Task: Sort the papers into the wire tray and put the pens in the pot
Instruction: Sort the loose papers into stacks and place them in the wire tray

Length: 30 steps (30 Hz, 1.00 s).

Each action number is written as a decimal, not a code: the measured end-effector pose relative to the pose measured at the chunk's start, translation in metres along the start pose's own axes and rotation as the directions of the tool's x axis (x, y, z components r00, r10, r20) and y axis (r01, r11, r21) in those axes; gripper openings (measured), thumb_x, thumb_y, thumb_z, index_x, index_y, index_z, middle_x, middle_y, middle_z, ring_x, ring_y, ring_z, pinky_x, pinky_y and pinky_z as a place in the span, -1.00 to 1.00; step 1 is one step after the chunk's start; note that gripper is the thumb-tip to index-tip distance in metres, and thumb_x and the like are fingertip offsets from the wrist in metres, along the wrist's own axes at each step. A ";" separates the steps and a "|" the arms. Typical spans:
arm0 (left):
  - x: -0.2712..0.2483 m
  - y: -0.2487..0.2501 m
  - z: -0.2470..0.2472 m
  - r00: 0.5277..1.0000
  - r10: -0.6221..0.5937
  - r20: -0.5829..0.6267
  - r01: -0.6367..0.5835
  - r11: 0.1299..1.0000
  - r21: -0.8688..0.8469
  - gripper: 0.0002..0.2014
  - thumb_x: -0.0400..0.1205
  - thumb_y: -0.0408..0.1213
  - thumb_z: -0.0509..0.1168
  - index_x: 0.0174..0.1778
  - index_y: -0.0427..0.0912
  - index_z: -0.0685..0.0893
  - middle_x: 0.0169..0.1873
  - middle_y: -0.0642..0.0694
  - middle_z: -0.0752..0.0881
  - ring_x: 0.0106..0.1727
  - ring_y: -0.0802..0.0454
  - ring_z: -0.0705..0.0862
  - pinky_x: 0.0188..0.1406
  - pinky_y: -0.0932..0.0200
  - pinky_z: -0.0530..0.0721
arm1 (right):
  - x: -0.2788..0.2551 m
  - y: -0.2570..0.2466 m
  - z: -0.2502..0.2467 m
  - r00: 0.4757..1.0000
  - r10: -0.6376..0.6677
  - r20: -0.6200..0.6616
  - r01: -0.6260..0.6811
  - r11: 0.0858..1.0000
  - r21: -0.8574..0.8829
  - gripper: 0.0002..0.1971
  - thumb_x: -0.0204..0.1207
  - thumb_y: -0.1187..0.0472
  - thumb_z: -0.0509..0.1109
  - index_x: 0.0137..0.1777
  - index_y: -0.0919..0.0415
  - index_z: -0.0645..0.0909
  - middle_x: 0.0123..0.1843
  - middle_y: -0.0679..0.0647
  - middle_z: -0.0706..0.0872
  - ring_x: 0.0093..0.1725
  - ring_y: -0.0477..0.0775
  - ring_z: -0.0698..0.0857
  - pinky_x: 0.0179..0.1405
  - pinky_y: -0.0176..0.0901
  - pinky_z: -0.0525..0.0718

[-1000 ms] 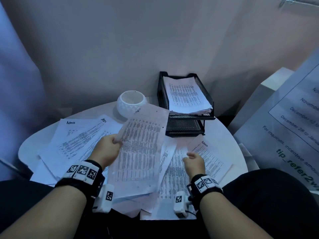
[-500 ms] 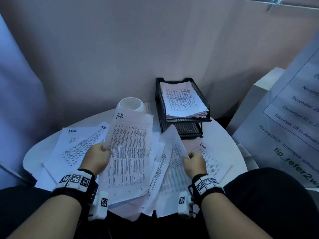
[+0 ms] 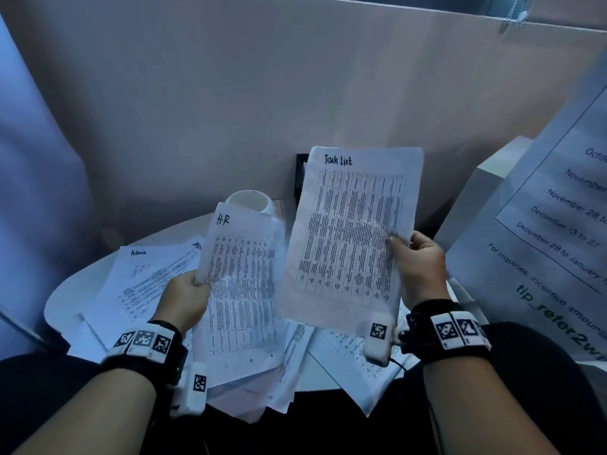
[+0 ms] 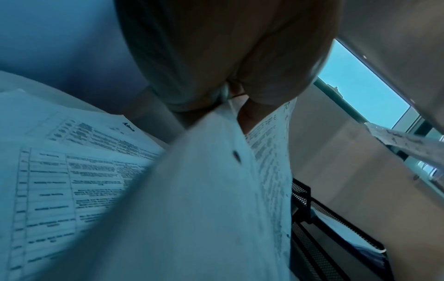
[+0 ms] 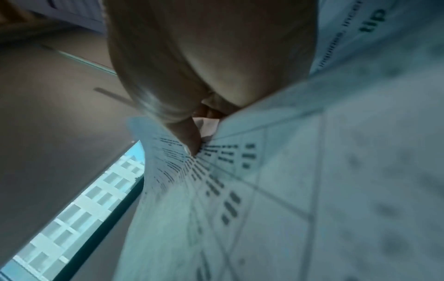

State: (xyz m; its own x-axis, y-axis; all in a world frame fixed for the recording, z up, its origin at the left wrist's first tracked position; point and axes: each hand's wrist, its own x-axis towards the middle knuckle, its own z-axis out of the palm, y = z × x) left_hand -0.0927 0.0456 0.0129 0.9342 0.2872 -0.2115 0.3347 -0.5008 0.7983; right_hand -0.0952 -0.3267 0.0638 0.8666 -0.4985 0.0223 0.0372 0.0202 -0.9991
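My left hand (image 3: pixel 189 292) pinches the left edge of a printed sheet headed "H.R" (image 3: pixel 241 277), held tilted above the table; the left wrist view shows that sheet (image 4: pixel 211 190) close up. In my right hand (image 3: pixel 418 257) a sheet headed "Task List" (image 3: pixel 351 231) is raised upright, thumb on its front, as the right wrist view shows (image 5: pixel 264 180). It hides most of the black wire tray (image 3: pixel 299 178); the tray's mesh (image 4: pixel 319 237) shows in the left wrist view. The white pot (image 3: pixel 251 201) stands behind the H.R sheet. No pens are visible.
More printed sheets lie scattered on the round white table (image 3: pixel 65 300), among them one headed "Admin" (image 3: pixel 144 277) at the left. A large printed notice (image 3: pixel 551 251) leans at the right. A plain wall panel stands close behind the table.
My right hand has lifted the Task List sheet off the pile and raised it upright in front of the tray. My left hand keeps holding the H.R sheet, now slightly higher.
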 end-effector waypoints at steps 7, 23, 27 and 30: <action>-0.005 0.005 0.006 0.970 0.014 0.242 0.063 0.949 -0.310 -0.85 0.73 -0.47 0.30 0.00 -0.28 0.79 -0.09 -0.36 0.84 -0.17 -0.19 0.80 -0.11 -0.14 0.84 | -0.028 0.059 0.040 0.944 0.285 0.167 -0.280 0.958 -0.058 -0.89 0.63 0.32 0.47 0.07 0.28 0.80 0.01 0.25 0.88 0.00 0.36 0.83 0.14 0.31 0.81; -0.008 0.001 0.024 0.969 0.050 0.242 -0.051 0.999 -0.001 -0.87 0.67 -0.29 0.40 0.10 -0.12 0.77 -0.11 -0.15 0.87 -0.08 -0.20 0.86 0.09 -0.25 0.82 | -0.048 0.122 0.042 0.844 0.522 -0.121 -0.536 0.828 -0.166 -0.70 0.57 0.36 0.46 0.28 0.25 0.59 0.04 0.20 0.71 -0.19 0.06 0.65 -0.14 -0.02 0.69; -0.006 0.000 0.022 0.977 0.058 0.204 -0.063 0.998 0.018 -0.94 0.68 -0.32 0.38 0.03 -0.16 0.74 -0.15 -0.23 0.81 -0.17 -0.21 0.76 -0.11 -0.04 0.69 | -0.039 0.137 -0.001 0.757 0.488 -0.434 -0.633 0.712 -0.304 -0.50 0.48 0.25 0.44 0.45 0.17 0.60 0.41 0.25 0.57 0.16 0.28 0.69 0.17 0.00 0.69; -0.009 0.002 0.022 0.976 0.066 0.205 -0.073 0.997 0.027 -0.95 0.70 -0.32 0.39 0.03 -0.18 0.71 -0.16 -0.24 0.79 -0.17 -0.23 0.76 -0.09 -0.10 0.72 | -0.043 0.137 -0.011 0.697 0.501 -0.512 -0.697 0.639 -0.324 -0.45 0.51 0.23 0.48 0.51 0.16 0.51 0.65 0.24 0.24 0.15 0.27 0.52 0.17 -0.06 0.54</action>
State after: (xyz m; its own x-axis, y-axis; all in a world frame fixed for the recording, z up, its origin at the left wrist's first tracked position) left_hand -0.0978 0.0240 0.0039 0.9597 0.0798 -0.2695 0.2687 -0.5420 0.7962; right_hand -0.1328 -0.3120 -0.0744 0.3682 -0.7814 -0.5037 -0.7416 0.0799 -0.6661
